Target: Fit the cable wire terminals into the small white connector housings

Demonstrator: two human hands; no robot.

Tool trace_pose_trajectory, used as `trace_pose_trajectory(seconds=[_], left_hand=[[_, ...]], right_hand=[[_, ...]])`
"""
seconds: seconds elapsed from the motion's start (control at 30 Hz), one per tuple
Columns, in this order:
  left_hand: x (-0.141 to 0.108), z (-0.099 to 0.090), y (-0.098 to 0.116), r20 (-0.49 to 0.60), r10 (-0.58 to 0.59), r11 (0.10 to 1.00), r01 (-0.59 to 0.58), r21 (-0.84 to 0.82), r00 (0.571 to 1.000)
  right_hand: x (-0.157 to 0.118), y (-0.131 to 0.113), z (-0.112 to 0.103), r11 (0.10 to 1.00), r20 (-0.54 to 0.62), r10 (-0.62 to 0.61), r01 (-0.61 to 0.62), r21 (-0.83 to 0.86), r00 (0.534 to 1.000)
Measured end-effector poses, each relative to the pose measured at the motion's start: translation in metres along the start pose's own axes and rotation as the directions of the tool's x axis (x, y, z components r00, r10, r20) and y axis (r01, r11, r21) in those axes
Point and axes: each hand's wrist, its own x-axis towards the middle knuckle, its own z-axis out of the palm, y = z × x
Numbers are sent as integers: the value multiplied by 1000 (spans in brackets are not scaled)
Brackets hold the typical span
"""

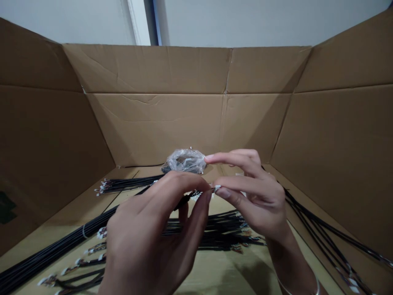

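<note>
The left hand (147, 233) and right hand (256, 200) pinch a thin black wire (187, 200) lying left to right, its white plug (216, 188) at the right fingers (236, 184), above a heap of black wires (215, 231) in a cardboard box (153, 69)

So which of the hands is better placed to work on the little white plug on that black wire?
Probably the right hand: its fingers are right at the white plug. The left hand pinches the black wire further back from the plug.
</note>
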Motion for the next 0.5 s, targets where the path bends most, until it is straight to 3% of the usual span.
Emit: trace_pose_trajectory(seconds=[0.17,0.2,0.3,0.5], left_hand=[[1,6,-1,-113,43,999,-44,-11,993],[1,7,-1,-54,30,999,-30,12,998],[2,9,-3,-39,19,999,-18,34,999],[3,10,-3,-78,20,1000,-19,12,997]], right_hand=[[1,-1,-2,999,-1,10,-10,-37,1000],[1,-1,-2,999,1,3,-3,-50,1000],[1,-1,-4,995,10,-3,4,-98,1000],[1,-6,-5,987,10,-16,18,-158,1000]])
